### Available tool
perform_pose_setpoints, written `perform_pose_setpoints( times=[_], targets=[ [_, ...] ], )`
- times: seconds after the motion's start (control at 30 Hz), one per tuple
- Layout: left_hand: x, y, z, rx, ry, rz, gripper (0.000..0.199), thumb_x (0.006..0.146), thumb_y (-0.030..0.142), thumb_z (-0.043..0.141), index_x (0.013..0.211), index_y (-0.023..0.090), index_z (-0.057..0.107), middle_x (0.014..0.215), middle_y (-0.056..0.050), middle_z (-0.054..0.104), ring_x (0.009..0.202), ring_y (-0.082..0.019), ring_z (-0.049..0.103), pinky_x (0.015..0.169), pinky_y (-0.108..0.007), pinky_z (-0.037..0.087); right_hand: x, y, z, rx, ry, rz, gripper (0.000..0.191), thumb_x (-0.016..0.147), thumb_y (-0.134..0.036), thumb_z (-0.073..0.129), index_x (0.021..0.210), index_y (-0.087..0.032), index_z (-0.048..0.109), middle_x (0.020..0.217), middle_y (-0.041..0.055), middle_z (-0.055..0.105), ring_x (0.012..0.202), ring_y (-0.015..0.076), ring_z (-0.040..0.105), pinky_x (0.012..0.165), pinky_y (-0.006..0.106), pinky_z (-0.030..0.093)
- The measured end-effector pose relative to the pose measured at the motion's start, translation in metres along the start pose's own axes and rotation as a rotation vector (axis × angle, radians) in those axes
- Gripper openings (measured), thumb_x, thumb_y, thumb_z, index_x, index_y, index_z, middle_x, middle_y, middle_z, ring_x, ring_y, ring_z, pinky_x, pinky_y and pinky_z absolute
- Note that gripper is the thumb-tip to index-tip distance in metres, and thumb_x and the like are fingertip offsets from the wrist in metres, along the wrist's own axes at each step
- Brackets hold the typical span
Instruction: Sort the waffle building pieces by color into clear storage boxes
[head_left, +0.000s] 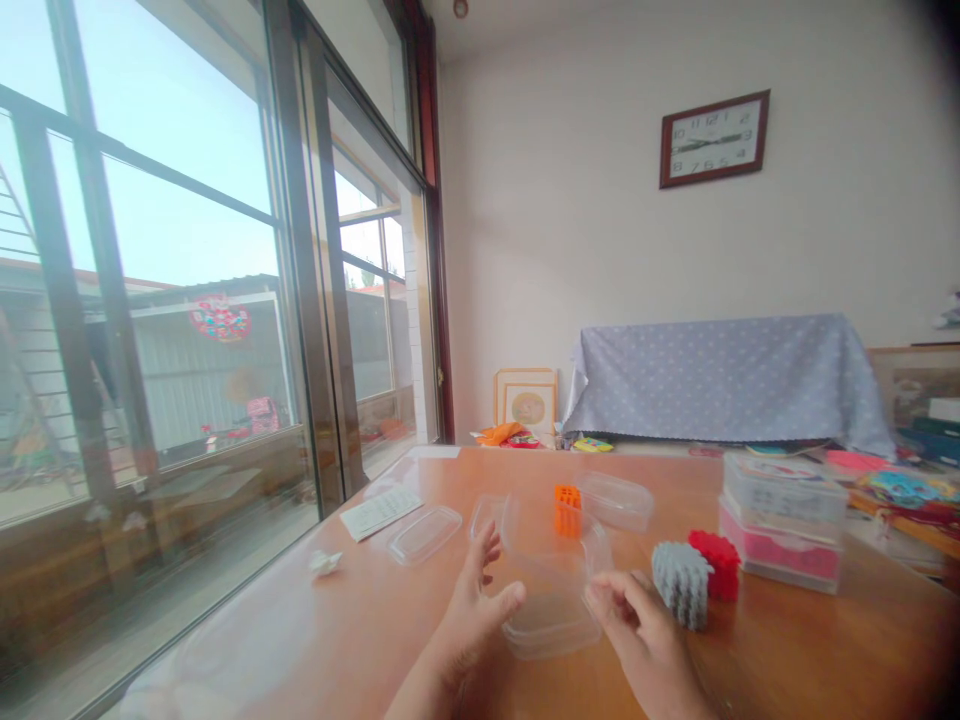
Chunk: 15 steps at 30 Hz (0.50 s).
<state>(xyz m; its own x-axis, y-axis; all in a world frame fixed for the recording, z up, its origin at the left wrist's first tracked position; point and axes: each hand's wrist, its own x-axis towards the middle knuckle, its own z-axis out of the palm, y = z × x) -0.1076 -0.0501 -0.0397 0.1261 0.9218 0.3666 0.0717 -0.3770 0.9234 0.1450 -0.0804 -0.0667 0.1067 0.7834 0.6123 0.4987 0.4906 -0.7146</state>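
Observation:
My right hand (641, 625) has its thumb and fingers pinched at the edge of a clear plastic lid (600, 545), which is tilted up and hard to make out against the table. Just left of it my left hand (480, 605) is open, thumb apart from the fingers, with nothing visible in its grasp. Between the hands, a clear plastic container (551, 640) stands on the table below the lid. An orange lattice-like block (568, 511) shows beyond the lid. To the right of my right hand are a grey ridged block (681, 585) and a red one (716, 565).
The wooden table (420, 640) also bears another clear container (616, 500), a flat clear lid (425, 534), a printed card (381, 513) and a crumpled white tissue (325, 563). Stacked clear boxes (784, 520) stand at the right. A large window (187, 250) flanks the left side.

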Motion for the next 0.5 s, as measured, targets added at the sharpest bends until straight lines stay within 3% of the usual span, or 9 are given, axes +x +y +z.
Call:
perform_pose_setpoints(
  times=[0.13,0.23,0.37,0.5],
  targets=[
    [-0.001,0.02,-0.002,-0.082,0.08,0.01,0.062,0.087,0.064,0.061,0.133,0.021,0.06,0.132,-0.012,0.064,0.121,-0.029,0.057,0.098,-0.036,0.045,-0.004,0.007,0.006,-0.008,-0.063,-0.125,0.022,0.095,-0.045,0.059,0.102,-0.026,0.069,0.085,0.0041,0.059,0.079,0.0205,0.061,0.072,0.031,0.053],
    [-0.001,0.028,-0.002,-0.093,0.139,-0.04,0.047,0.088,0.057,0.063,0.116,0.02,0.067,0.109,-0.008,0.071,0.095,-0.022,0.063,0.077,-0.028,0.047,-0.005,0.007,0.01,-0.008,-0.093,-0.155,0.019,0.094,-0.042,0.06,0.104,-0.028,0.07,0.09,0.0051,0.06,0.08,0.0205,0.063,0.074,0.031,0.054],
    [0.005,0.018,-0.006,-0.243,0.182,-0.099,0.039,0.083,0.048,0.069,0.11,0.02,0.065,0.094,-0.003,0.068,0.07,-0.011,0.057,0.058,-0.021,0.038,-0.007,0.0,0.011,0.017,-0.076,-0.146,0.036,0.093,-0.041,0.062,0.126,-0.029,0.062,0.104,0.0069,0.064,0.078,0.0183,0.065,0.073,0.029,0.056],
    [0.015,0.0,-0.018,-0.451,0.427,-0.26,0.045,0.074,0.05,0.073,0.106,0.02,0.063,0.089,-0.002,0.067,0.063,-0.009,0.056,0.052,-0.02,0.035,-0.008,-0.002,0.01,0.02,0.0,-0.032,0.055,0.092,-0.046,0.06,0.142,-0.025,0.048,0.109,0.0077,0.066,0.073,0.0162,0.064,0.067,0.027,0.056]
  ],
)
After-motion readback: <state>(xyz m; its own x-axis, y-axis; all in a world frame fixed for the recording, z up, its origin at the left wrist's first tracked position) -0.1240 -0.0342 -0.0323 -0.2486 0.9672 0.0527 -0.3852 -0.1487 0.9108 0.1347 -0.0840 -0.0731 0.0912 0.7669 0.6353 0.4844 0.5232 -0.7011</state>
